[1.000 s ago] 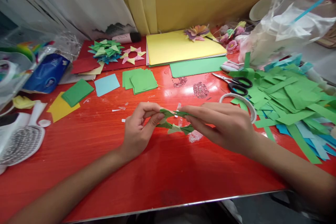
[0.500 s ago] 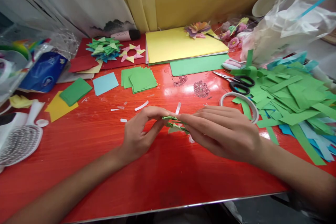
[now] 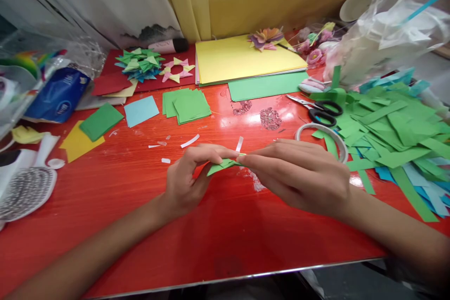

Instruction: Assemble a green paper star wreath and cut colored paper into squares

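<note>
Between my two hands, above the red table [image 3: 225,243], is a folded green paper piece [image 3: 225,165]. My left hand [image 3: 190,173] pinches its left part between thumb and fingers. Fingertips of my right hand [image 3: 298,171] close on its right end, and the palm faces down over it. Part of the folded paper is hidden behind the fingers. Beyond the hands lies a stack of green paper squares [image 3: 191,106], with a light blue paper stack [image 3: 141,111] to its left.
Scissors [image 3: 318,108] and a tape roll [image 3: 342,145] lie right, beside a heap of green strips [image 3: 393,126]. At the back are yellow sheets [image 3: 232,63], a green-and-blue folded ornament [image 3: 139,64] and a star ring [image 3: 176,70]. A hairbrush [image 3: 30,192] is at left.
The folded green paper has turned in my fingers; a flat pointed face now shows toward the left instead of stacked edges. Both hands stay in nearly the same place.
</note>
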`<action>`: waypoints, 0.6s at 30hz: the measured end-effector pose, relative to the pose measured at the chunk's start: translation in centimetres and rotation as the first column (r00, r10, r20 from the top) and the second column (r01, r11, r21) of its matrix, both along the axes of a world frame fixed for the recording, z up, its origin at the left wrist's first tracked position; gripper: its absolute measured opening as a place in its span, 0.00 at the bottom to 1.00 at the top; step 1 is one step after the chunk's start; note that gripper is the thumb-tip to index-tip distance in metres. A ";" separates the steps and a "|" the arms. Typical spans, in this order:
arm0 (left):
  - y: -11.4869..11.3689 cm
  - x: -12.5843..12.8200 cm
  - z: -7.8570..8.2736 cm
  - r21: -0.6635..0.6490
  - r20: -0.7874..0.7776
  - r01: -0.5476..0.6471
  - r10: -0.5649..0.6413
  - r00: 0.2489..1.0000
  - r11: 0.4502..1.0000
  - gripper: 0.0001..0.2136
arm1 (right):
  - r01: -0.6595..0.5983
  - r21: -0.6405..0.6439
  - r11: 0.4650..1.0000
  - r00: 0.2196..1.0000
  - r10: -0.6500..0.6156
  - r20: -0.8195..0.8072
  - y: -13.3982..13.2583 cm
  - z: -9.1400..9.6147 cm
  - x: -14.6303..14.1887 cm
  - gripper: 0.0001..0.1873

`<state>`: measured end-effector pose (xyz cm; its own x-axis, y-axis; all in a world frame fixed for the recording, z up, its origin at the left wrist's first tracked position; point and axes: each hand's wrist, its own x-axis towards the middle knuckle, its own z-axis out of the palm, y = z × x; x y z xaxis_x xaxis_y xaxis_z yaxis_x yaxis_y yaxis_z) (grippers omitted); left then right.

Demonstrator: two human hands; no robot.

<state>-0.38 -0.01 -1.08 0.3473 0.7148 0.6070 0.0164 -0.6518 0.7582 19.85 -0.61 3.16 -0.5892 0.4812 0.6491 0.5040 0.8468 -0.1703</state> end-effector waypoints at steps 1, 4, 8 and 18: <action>0.0 0.0 0.0 -0.001 0.001 0.003 -0.003 1.000 1.000 0.13 | -0.005 0.016 1.000 1.000 0.005 0.000 0.0 0.0 0.0 0.11; 0.0 0.0 0.1 -0.001 0.014 0.014 -0.014 1.000 1.000 0.12 | -0.011 0.031 0.999 1.000 0.010 0.009 0.0 -0.1 -0.1 0.11; 0.0 0.1 0.1 -0.007 0.024 0.037 -0.037 0.999 0.999 0.12 | -0.011 0.035 0.999 1.000 0.011 0.017 0.0 -0.1 -0.1 0.10; -0.1 0.2 0.2 -0.022 0.023 0.018 -0.018 1.000 1.000 0.13 | -0.021 0.029 0.999 0.999 0.020 0.043 0.0 0.1 -0.1 0.11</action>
